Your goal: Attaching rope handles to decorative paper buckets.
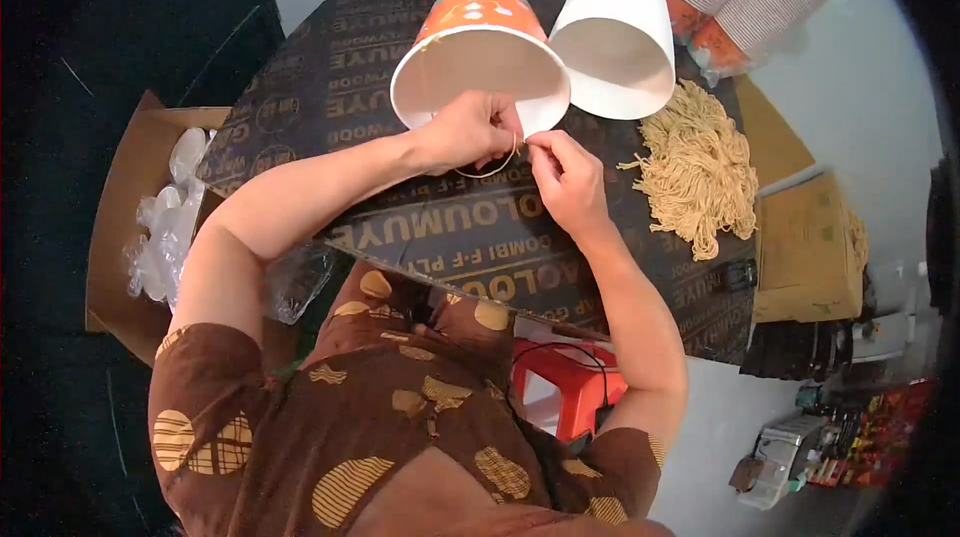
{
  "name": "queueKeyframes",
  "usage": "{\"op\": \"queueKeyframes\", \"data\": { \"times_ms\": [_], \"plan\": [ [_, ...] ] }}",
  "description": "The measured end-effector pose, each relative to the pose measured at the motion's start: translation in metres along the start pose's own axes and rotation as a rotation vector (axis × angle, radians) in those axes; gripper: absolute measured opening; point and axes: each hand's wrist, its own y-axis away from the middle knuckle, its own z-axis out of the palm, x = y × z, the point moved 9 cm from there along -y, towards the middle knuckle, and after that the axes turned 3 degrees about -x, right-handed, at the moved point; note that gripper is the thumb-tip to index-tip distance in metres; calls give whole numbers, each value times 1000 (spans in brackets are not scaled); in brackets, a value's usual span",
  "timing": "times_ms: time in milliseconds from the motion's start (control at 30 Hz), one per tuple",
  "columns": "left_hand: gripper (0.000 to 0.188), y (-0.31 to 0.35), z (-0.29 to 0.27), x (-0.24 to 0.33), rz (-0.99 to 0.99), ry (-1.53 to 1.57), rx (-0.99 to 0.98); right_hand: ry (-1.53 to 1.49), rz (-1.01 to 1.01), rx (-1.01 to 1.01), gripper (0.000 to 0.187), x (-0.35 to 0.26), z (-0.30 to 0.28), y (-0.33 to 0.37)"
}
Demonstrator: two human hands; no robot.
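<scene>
Carton (118, 207) with plastic bags (165, 237) stands off the left edge of the table (420, 229). Left hand (468, 132): fingers curled, thumb and fingertips pinched on the string (487, 176), whose slack loop hangs over the table in front of the orange tub (482, 65). Tub's on its side, mouth toward the person. Right hand (570, 175): thumb and forefinger closed together just beside the left's fingertips, seemingly on the string too — too small to be sure. I'd keep both pinches short and close, leave the loop untwisted, pull evenly — a jerk could roll the tub. White tub (615, 32) lies right beside it. String pile (700, 172) further right, strands overlapping; would likely snag if yanked.
</scene>
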Motion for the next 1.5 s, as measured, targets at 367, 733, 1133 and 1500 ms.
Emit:
{"op": "queueKeyframes", "data": {
  "times_ms": [367,733,1133,1500],
  "plan": [
    [7,26,8,45,472,-455,164,136,-156,116,28,-28,-2,-3],
    [21,41,29,70,738,-884,126,209,-174,192,15,-36,-4,2],
    [14,33,30,59,750,-1212,187,239,-157,172,15,-29,1,3],
    [17,32,27,50,882,-1177,155,85,-70,164,26,-20,-7,1]
  ]
}}
